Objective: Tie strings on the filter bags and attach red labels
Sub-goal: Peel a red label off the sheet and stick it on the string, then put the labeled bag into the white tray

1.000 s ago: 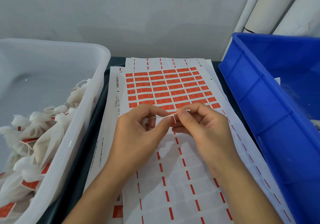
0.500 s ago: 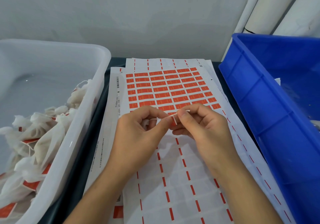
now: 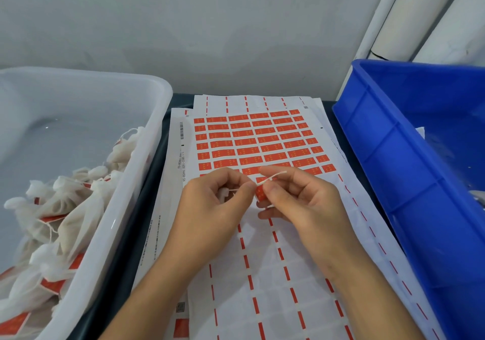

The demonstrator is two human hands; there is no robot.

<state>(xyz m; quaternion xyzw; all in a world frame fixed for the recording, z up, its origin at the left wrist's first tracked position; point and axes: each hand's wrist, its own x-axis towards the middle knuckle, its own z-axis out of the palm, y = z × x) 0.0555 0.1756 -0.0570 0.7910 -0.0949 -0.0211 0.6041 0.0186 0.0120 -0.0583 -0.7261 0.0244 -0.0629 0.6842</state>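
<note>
Both my hands meet over the label sheet (image 3: 252,145), which carries rows of red labels on white backing. My left hand (image 3: 210,208) pinches a thin white string (image 3: 274,176) between thumb and forefinger; a bit of white filter bag (image 3: 223,194) shows inside its curled fingers. My right hand (image 3: 301,203) pinches a small red label (image 3: 260,193) at the string, with the string's free end sticking up over its fingers. Most of the bag is hidden in my left palm.
A translucent white bin (image 3: 147,140) at the left holds several tied filter bags with red labels (image 3: 65,208). A blue crate (image 3: 393,182) stands at the right. White pipes (image 3: 409,14) run up the wall behind it. Peeled backing sheets (image 3: 262,287) cover the dark table near me.
The hands have stayed in place over the sheet. The red label shows more plainly between my fingertips now, and the string end has shifted slightly to the right.
</note>
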